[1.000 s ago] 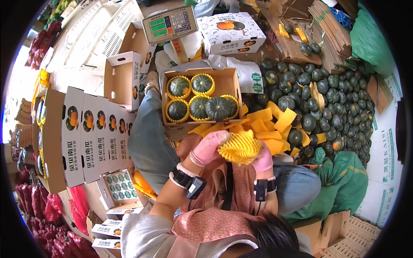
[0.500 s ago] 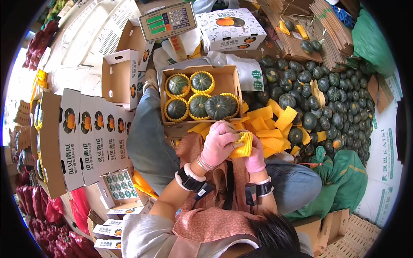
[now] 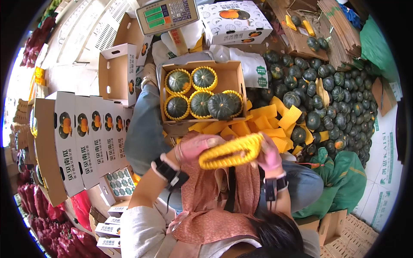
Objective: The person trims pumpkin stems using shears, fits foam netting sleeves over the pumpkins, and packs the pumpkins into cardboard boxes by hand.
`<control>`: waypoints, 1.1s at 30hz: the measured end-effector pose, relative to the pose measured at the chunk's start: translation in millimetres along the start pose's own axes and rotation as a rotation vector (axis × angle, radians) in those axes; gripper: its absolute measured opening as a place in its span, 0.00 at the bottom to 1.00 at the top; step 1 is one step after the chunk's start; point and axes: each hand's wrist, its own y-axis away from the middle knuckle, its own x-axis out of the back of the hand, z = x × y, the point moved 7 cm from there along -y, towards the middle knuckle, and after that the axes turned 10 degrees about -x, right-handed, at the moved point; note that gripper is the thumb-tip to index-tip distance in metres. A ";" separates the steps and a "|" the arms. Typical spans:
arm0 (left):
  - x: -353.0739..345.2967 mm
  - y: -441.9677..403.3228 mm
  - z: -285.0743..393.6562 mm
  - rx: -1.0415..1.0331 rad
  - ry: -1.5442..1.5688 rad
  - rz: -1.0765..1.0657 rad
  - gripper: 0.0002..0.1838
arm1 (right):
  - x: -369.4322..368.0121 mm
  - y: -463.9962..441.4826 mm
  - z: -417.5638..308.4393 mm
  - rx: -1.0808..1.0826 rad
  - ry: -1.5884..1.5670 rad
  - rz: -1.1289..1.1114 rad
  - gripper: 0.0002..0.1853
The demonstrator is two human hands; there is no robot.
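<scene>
A yellow foam net sleeve (image 3: 232, 155) is stretched into a wide loop between my two pink-gloved hands, above my lap. My left hand (image 3: 198, 147) grips its left end, thumb along the upper edge, with some fingers hidden behind the foam. My right hand (image 3: 269, 154) is closed on the other end. Just ahead stands an open cardboard box (image 3: 230, 74) holding several dark green pumpkins in yellow nets. One bare pumpkin (image 3: 221, 106) rests at the box's near right, on top of a netted pumpkin (image 3: 235, 99).
Flat yellow foam sleeves (image 3: 262, 122) lie right of the box, beside a large heap of pumpkins (image 3: 331, 103). A digital scale (image 3: 167, 16) and a closed printed carton (image 3: 234, 23) stand beyond. White cartons (image 3: 88, 142) line the left; a green sack (image 3: 335, 182) lies right.
The foam sleeve was bunched up between my hands and is now spread open into a loop. My hands have moved apart, the left one leftward and lower, the right one rightward.
</scene>
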 end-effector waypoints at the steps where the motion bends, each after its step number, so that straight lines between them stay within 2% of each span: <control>1: 22.6 -12.5 -1.4 -0.004 -0.283 0.012 0.19 | 10.8 -14.4 -0.7 -0.023 0.080 0.297 0.21; 2: 47.3 -27.8 -6.0 -0.011 -0.569 0.022 0.14 | 51.9 -28.9 8.3 -0.060 0.204 0.465 0.23; 3: 75.1 -42.6 4.1 -0.129 -0.667 0.211 0.11 | 59.3 -35.2 0.1 -0.113 0.326 0.706 0.24; 4: 99.1 -53.4 13.9 -0.250 -0.763 0.402 0.07 | 72.3 -55.9 -1.2 -0.124 0.457 0.746 0.26; 6: 124.9 -70.9 8.2 -0.344 -0.942 0.586 0.08 | 85.6 -88.5 2.6 -0.107 0.609 0.865 0.26; 7: 137.5 -77.9 -9.4 -0.428 -0.839 0.645 0.08 | 88.3 -100.0 3.2 -0.109 0.634 0.870 0.26; 8: 141.0 -82.4 -22.1 -0.431 -0.518 0.619 0.07 | 92.3 -110.1 5.2 -0.106 0.657 0.875 0.26; 9: 143.1 -81.5 -23.9 -0.452 -0.454 0.643 0.07 | 115.9 -121.3 7.7 0.373 1.010 0.932 0.24; 12: 144.0 -59.9 -9.6 -0.411 -0.356 0.688 0.07 | 89.8 -129.5 4.3 0.389 1.146 0.841 0.22; 13: 144.3 -49.7 -1.3 -0.478 -0.314 0.686 0.07 | 61.9 -135.7 -2.7 0.292 1.091 0.746 0.20; 14: 155.2 -39.7 -5.5 -0.438 -0.375 0.709 0.07 | 68.2 -150.8 7.3 0.419 1.199 0.690 0.17; 16: 174.1 -29.7 -8.9 -0.455 -0.432 0.707 0.08 | 66.6 -166.3 3.7 0.610 1.194 0.599 0.15; 18: 182.6 -28.4 -9.3 -0.445 -0.370 0.760 0.08 | 53.0 -182.6 -12.1 0.527 1.087 0.534 0.11; 21: 184.8 -33.2 -16.8 -0.525 -0.291 0.806 0.06 | 65.1 -193.3 -20.9 0.529 1.122 0.676 0.09; 24: 185.9 -34.8 -30.4 -0.521 -0.235 0.873 0.05 | 82.3 -198.4 -21.4 0.374 1.111 0.739 0.10; 29: 196.9 -43.9 -50.0 -0.453 -0.008 1.021 0.07 | 126.8 -205.2 -2.2 0.205 0.915 0.785 0.14; 32: 200.6 -41.7 -44.0 -0.176 -0.319 1.019 0.08 | 119.3 -199.4 -9.1 0.193 1.156 0.919 0.14; 33: 194.9 -34.8 -24.3 -0.169 -0.769 1.068 0.10 | 111.9 -194.3 -10.4 0.174 1.140 0.944 0.15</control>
